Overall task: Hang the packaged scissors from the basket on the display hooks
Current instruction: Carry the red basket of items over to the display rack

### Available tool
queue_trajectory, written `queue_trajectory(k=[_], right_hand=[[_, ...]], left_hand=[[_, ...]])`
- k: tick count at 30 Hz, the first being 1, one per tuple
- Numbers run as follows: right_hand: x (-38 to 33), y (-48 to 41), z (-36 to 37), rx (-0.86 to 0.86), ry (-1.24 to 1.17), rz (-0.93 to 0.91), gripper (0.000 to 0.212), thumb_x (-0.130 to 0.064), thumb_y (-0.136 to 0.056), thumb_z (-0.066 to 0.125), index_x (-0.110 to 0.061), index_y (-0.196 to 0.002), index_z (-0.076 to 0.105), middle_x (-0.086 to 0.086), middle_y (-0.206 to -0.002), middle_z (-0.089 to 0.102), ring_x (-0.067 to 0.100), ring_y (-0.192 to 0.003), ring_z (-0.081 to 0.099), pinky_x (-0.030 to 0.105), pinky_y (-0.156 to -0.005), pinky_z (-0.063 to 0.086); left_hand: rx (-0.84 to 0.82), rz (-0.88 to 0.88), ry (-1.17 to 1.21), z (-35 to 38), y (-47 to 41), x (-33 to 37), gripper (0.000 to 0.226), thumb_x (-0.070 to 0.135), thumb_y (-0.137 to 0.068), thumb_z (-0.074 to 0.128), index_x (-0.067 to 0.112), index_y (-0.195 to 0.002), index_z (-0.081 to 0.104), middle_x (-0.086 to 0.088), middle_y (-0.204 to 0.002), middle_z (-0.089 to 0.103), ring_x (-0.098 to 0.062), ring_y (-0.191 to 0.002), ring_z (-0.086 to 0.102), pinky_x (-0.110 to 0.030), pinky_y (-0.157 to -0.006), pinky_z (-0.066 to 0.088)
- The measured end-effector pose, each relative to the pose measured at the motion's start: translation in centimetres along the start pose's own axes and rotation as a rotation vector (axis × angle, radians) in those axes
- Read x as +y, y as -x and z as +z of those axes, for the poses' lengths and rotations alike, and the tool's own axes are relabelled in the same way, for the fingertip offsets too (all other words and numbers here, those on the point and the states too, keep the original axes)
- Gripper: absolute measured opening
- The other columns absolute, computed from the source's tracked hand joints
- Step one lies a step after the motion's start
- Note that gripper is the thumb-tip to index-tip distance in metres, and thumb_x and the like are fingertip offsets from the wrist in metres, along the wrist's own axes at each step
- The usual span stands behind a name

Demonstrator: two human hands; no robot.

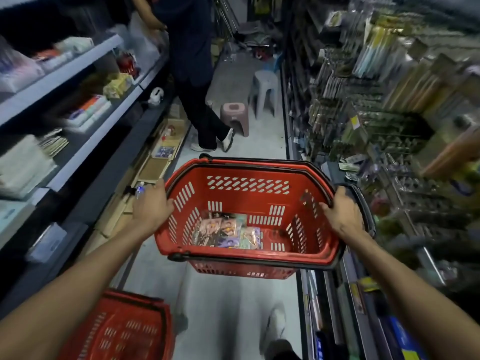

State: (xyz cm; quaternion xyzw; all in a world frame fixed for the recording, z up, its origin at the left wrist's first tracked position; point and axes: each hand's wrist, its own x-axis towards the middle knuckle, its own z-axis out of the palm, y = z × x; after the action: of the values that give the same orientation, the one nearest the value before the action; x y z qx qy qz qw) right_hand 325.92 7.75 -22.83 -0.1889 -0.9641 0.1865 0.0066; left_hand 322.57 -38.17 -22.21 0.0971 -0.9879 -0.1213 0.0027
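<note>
Packaged scissors [228,232] lie in basket [233,197], between left hand [153,205] and right hand [341,213] gripping its rim.

The red basket [246,201] carries flat packages [226,232] on its floor.

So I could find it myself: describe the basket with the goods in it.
In the aisle between shelves, find the two outstretched arms. The red basket gripped by the left hand and right hand carries flat packets; the other red basket, lower left, is unheld.
</note>
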Motion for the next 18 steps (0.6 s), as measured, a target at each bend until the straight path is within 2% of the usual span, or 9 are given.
queue_trajectory(k=[3, 7, 9, 13, 18], right_hand=[[-0.4, -6.8, 1.1, -0.022, -0.005, 0.008, 0.041, -0.032, -0.099, 0.064, -0.005, -0.117, 0.039, 0.026, -0.116, 0.065, 0.047, -0.103, 0.066, 0.045, -0.075, 0.047], [-1.3, -16.0, 2.2, -0.032, -0.009, -0.001, 0.039, -0.031, -0.099, 0.063, -0.006, -0.115, 0.039, 0.026, -0.114, 0.066, 0.047, -0.104, 0.065, 0.047, -0.079, 0.049], [-1.8, -20.6, 2.4, -0.031, -0.031, 0.006, 0.038, -0.032, -0.099, 0.063, -0.007, -0.113, 0.038, 0.025, -0.114, 0.066, 0.047, -0.104, 0.065, 0.048, -0.080, 0.050], [-3.8, -29.1, 3.1, -0.031, -0.037, 0.004, 0.041, -0.034, -0.099, 0.064, -0.007, -0.111, 0.036, 0.027, -0.113, 0.065, 0.046, -0.102, 0.066, 0.047, -0.076, 0.049], [-6.3, -37.0, 3.9, -0.038, -0.010, 0.006, 0.044, -0.037, -0.098, 0.064, -0.007, -0.116, 0.038, 0.028, -0.114, 0.064, 0.048, -0.101, 0.066, 0.048, -0.075, 0.049]], left_hand=[[-0.034, -0.017, 0.001, 1.4, -6.2, 3.3, 0.035, 0.026, -0.097, 0.064, 0.010, -0.124, 0.048, -0.020, -0.117, 0.060, -0.037, -0.090, 0.065, -0.048, -0.073, 0.055], [-0.067, -0.045, -0.021, 3.0, -13.9, 7.0, 0.033, 0.029, -0.101, 0.061, 0.012, -0.123, 0.044, -0.021, -0.114, 0.059, -0.028, -0.077, 0.056, -0.043, -0.067, 0.048], [-0.063, -0.052, -0.030, 3.1, -17.9, 8.9, 0.034, 0.030, -0.101, 0.061, 0.011, -0.124, 0.044, -0.021, -0.117, 0.057, -0.031, -0.079, 0.057, -0.044, -0.068, 0.048], [-0.056, -0.072, -0.051, 3.0, -25.7, 11.8, 0.041, 0.028, -0.100, 0.065, 0.009, -0.130, 0.045, -0.024, -0.122, 0.055, -0.046, -0.099, 0.066, -0.051, -0.079, 0.051], [-0.044, -0.067, -0.026, 4.0, -33.7, 13.3, 0.039, 0.028, -0.101, 0.064, 0.009, -0.128, 0.044, -0.024, -0.125, 0.055, -0.047, -0.103, 0.065, -0.054, -0.083, 0.054]])
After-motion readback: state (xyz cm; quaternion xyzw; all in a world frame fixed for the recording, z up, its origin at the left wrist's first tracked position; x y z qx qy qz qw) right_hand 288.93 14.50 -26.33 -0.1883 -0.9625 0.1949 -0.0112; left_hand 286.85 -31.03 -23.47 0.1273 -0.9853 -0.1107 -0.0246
